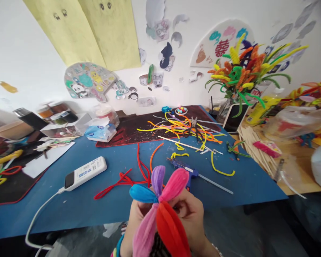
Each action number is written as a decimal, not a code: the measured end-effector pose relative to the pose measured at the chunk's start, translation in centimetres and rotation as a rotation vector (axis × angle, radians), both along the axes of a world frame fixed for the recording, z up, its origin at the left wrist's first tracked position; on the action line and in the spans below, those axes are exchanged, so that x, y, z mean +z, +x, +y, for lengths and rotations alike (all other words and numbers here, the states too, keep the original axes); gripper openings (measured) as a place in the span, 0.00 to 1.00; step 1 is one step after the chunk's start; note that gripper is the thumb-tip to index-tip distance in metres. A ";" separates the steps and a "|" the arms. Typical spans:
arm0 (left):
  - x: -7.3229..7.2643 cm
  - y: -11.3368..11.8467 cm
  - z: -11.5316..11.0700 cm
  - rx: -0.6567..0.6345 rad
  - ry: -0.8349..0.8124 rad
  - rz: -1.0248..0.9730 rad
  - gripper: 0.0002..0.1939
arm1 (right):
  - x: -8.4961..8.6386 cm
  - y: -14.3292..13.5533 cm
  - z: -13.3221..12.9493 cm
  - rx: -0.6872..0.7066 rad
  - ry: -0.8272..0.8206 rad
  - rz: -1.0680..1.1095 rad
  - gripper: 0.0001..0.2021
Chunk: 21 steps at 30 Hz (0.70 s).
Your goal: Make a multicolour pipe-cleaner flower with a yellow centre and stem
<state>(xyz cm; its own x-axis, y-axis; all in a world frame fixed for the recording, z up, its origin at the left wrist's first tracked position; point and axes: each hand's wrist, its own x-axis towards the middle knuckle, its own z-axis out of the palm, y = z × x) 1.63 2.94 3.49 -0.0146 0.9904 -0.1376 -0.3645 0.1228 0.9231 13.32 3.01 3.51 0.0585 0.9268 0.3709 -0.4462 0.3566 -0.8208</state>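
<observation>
A pipe-cleaner flower (pixel 173 226) faces me close to the camera, its blue, purple, bright pink, red and light pink petals meeting at one point. Behind the petals, my left hand (pixel 135 216) is closed on it from the left, a colourful band on the wrist. My right hand (pixel 194 217) grips it from the right with curled fingers. The petals hide most fingertips and the stem. Just beyond the hands, red pipe cleaners (pixel 123 178) lie on the blue table mat (pixel 77 210), beside a blue glue gun (pixel 183 166) with a glue stick (pixel 215 184) at its back.
Pliers (pixel 194 126) rest on a pile of yellow and orange pipe cleaners (pixel 171 125). A white power bank (pixel 87 173) with a cable and a tissue pack (pixel 100 130) lie left. A vase of pipe-cleaner flowers (pixel 240 71), a phone (pixel 235 117) and wooden sticks (pixel 256 150) stand right.
</observation>
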 end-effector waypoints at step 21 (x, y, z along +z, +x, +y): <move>2.9 -0.2 -1.2 -0.023 0.617 0.577 0.20 | 0.5 0.1 0.3 0.074 -0.200 0.127 0.05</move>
<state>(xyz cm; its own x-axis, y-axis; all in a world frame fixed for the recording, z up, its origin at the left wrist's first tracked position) 1.46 1.73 6.43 0.1047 0.8866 0.4505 0.1814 -0.4624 0.8679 13.47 3.32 4.00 0.0220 0.9846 0.1732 -0.5690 0.1548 -0.8076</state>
